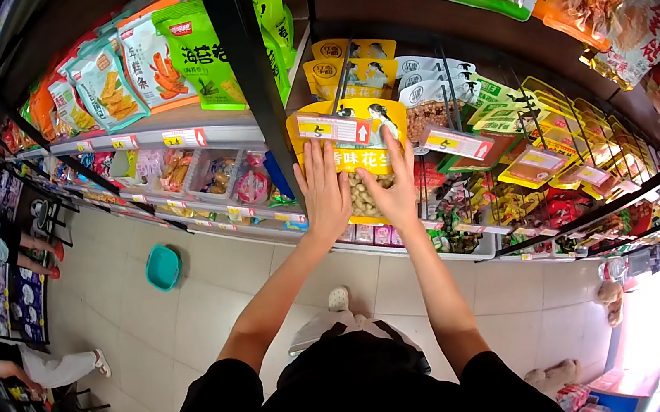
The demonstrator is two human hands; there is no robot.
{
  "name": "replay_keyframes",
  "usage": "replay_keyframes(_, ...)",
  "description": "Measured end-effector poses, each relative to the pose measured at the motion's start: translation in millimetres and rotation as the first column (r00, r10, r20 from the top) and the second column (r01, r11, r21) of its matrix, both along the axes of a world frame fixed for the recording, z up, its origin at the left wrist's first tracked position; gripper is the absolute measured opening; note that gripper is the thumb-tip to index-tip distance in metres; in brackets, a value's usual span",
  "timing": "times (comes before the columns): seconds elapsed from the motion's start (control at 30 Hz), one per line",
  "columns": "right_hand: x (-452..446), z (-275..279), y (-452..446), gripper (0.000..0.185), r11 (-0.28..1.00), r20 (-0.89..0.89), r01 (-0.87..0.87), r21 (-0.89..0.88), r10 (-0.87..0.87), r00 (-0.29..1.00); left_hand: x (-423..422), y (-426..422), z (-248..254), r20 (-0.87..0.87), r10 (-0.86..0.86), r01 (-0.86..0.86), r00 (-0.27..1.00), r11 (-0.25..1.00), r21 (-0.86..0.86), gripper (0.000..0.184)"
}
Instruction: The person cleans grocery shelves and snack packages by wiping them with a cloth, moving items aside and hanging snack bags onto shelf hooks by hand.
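A yellow bag of peanuts [362, 199] hangs at the front of a rack hook, with a price tag [328, 129] over its upper part. My left hand [326, 190] lies flat along the bag's left side, fingers stretched upward. Against the right side rests my right hand [392, 185], fingers extended and thumb spread toward the middle. Peanuts show through the clear window between the two hands. More yellow bags [352, 76] hang behind this one. Just right of it are bags with a pale top [427, 106].
Green seaweed-roll bags [206, 60] and other snacks stand on the left shelf, past a black post [242, 42]. Plastic bins [213, 171] line the shelf below. A teal basket [163, 267] sits on the tiled floor. Other people [55, 365] are at the far left.
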State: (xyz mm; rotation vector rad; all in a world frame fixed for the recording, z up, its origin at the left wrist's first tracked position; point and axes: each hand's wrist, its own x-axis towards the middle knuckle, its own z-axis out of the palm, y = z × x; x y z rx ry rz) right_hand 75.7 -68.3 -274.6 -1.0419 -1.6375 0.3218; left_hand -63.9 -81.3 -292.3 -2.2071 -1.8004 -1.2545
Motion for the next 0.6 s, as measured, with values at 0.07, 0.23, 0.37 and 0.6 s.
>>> replay_keyframes(0.07, -1.2, 2.0, 0.0, 0.075, 1.0, 0.001, 0.006, -0.02, -0.006, 1.0, -0.4, 4.5, -1.8, 0.023, -0.033, 0.033, 0.999, 0.999, 0.015, 0.059)
replay_keyframes(0.23, -0.2, 3.6, -8.1, 0.075, 0.998, 0.005, -0.003, -0.059, 0.003, 1.0, 0.2, 1.7, 1.8, 0.111, -0.149, 0.146, 0.983, 0.989, 0.035, 0.061)
replay_keyframes(0.37, -1.2, -6.1, -11.8, 0.075, 0.997, 0.015, 0.011, -0.074, -0.01, 1.0, -1.1, 6.6, 0.7, 0.077, -0.174, 0.169, 0.982, 0.983, 0.078, 0.061)
replay_keyframes(0.6, -14.4, -5.8, -13.8, 0.071, 0.994, -0.052, 0.004, -0.109, -0.01, 0.999, -0.5, 11.5, 2.9, 0.058, -0.172, 0.169, 0.983, 0.985, 0.045, 0.059)
